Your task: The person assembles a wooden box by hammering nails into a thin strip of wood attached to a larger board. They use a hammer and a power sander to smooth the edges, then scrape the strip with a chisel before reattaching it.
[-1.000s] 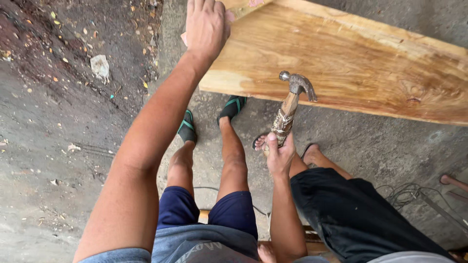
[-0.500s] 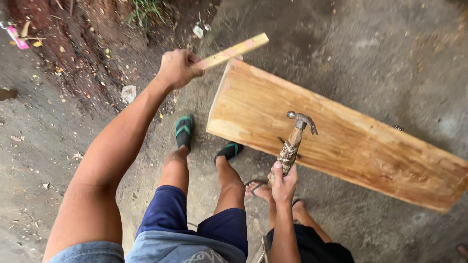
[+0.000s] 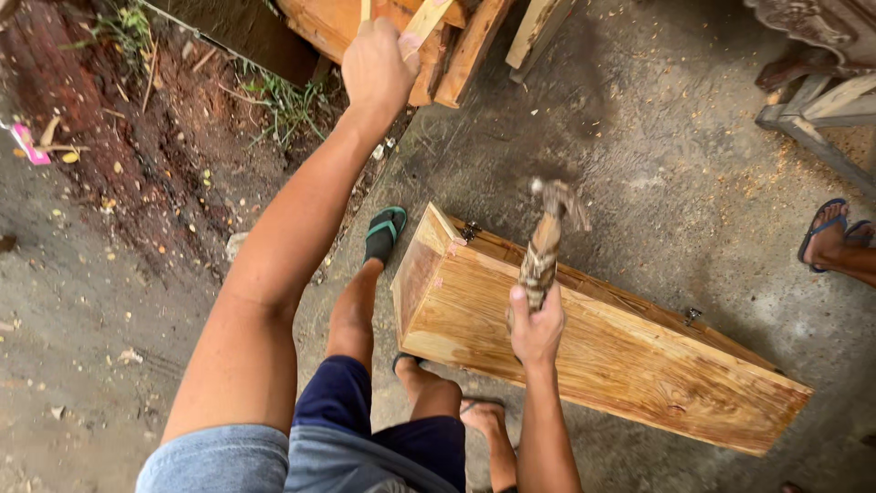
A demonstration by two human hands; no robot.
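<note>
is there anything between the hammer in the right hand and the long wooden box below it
Nothing visible. The right hand holds the hammer raised over the wooden box, whose top face beneath is bare. The left hand grips a wood strip well off, by the stacked boards.

Honey-brown box (image 3: 630,365) with darker grain streaks; hammer (image 3: 545,245) handle mottled brown and cream; green-and-black sandal (image 3: 383,233); navy shorts (image 3: 383,429); pink scrap (image 3: 30,144) at nine o'clock.

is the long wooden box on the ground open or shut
Shut. The wooden box lies on its side with its lid flush along the hinged edge, no gap showing. The right hand holds a hammer above it.
</note>
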